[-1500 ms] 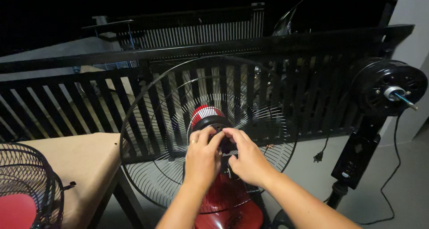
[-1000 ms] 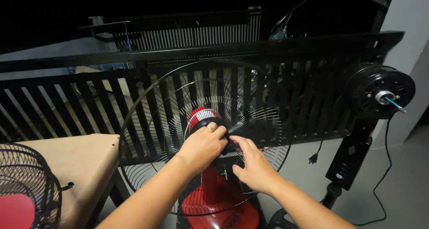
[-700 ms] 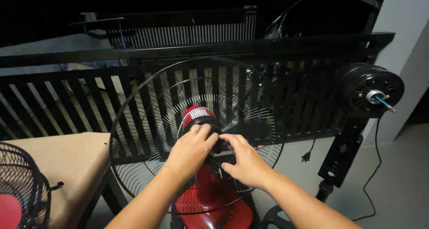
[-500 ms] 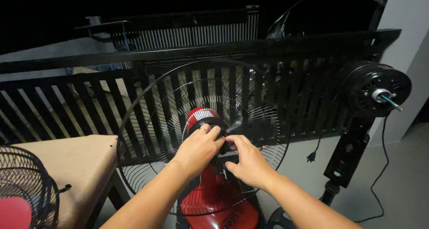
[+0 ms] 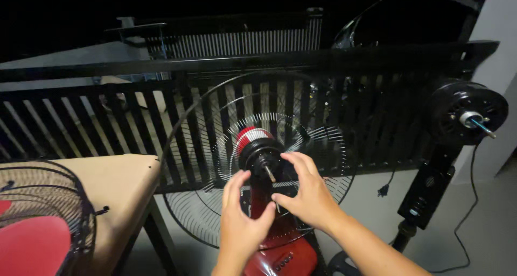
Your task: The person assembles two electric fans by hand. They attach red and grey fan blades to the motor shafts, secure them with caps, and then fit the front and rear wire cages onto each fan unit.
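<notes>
Red-bodied fan motor [image 5: 259,152] with bare shaft, wire rear guard [image 5: 258,157] behind; both hands' fingers [image 5: 301,165] spread, touching nothing.

Red fan body [image 5: 280,257] with black motor hub [image 5: 260,156], black wire grille [image 5: 215,147], tan table [image 5: 116,184].

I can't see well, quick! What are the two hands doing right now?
Left hand: open, fingers spread, holding nothing, just below the red fan's round black motor hub.
Right hand: open, fingers curved, holding nothing, beside the hub.
</notes>
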